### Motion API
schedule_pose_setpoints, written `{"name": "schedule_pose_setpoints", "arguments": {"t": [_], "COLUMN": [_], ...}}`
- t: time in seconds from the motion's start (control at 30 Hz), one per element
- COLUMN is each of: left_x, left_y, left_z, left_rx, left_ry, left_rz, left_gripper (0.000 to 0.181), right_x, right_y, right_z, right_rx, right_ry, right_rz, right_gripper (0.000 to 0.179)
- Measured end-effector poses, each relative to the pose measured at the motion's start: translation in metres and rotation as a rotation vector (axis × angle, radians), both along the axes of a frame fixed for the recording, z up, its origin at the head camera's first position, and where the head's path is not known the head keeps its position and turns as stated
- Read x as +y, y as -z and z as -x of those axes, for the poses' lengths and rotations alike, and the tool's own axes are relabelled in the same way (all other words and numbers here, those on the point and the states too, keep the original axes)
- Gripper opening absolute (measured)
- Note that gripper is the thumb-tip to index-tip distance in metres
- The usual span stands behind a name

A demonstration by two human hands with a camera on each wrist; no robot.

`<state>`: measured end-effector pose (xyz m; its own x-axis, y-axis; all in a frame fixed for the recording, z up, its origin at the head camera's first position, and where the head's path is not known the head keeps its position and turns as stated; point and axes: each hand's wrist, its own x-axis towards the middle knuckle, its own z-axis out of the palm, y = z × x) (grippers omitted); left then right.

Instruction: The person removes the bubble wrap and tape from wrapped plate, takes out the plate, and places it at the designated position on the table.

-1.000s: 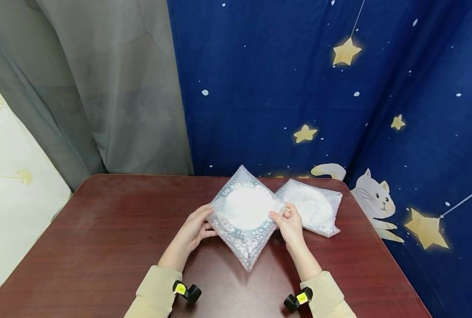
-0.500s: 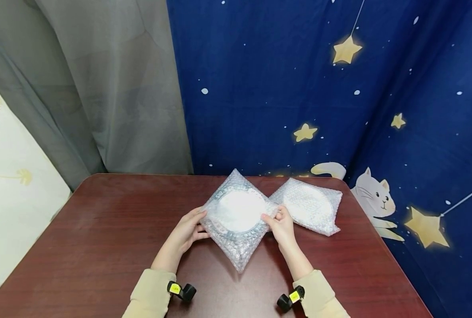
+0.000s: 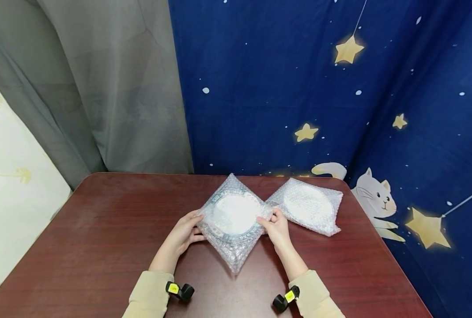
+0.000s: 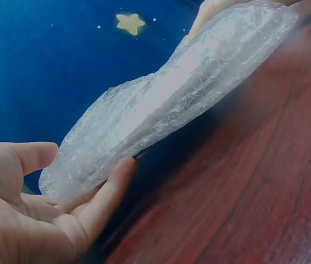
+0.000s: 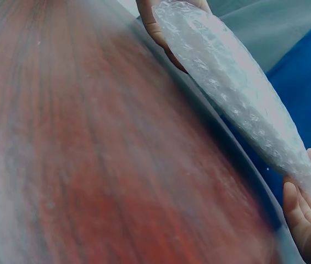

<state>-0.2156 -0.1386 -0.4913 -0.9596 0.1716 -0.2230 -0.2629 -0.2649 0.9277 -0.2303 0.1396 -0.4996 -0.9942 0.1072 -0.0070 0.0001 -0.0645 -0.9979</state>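
Both hands hold a bubble-wrapped package [image 3: 237,214] above the table, turned so that it looks like a diamond. Through the wrap shows a white round shape, plate-like, with a bluish-green patterned edge. My left hand [image 3: 183,232] grips its left corner, thumb on top and fingers underneath, as the left wrist view of the wrapped package [image 4: 144,110] also shows. At the right corner my right hand [image 3: 277,227] pinches the wrap between thumb and curled fingers. Behind the right hand a second bubble-wrapped package [image 3: 309,205] with a white round shape inside lies on the table.
The dark red wooden table [image 3: 100,247] has its far edge along a grey curtain [image 3: 128,88] and a blue star-patterned curtain [image 3: 259,88]. A small black wrist camera [image 3: 186,292] sits at the left sleeve, and another black camera [image 3: 280,303] at the right.
Both hands have shifted left and slightly nearer with the held package. More of the second package now shows; it has stayed in place.
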Motion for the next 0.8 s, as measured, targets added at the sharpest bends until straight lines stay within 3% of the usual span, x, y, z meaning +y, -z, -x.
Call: {"name": "schedule_pose_setpoints", "arguments": {"t": [0.23, 0.47, 0.8], "left_x": [-0.002, -0.004, -0.004], "left_y": [0.005, 0.005, 0.006], "left_z": [0.002, 0.005, 0.008], "left_rx": [-0.005, 0.001, 0.037], "left_ry": [0.006, 0.003, -0.018], "left_rz": [0.013, 0.042, 0.106], "left_gripper": [0.049, 0.051, 0.046], "right_x": [0.001, -0.002, 0.000], "right_y": [0.001, -0.025, -0.021], "right_z": [0.001, -0.011, -0.010], "right_rx": [-0.028, -0.059, -0.020], "right_ry": [-0.031, -0.065, -0.092], "right_rz": [0.007, -0.036, -0.073], "right_gripper": [0.046, 0.047, 0.042]}}
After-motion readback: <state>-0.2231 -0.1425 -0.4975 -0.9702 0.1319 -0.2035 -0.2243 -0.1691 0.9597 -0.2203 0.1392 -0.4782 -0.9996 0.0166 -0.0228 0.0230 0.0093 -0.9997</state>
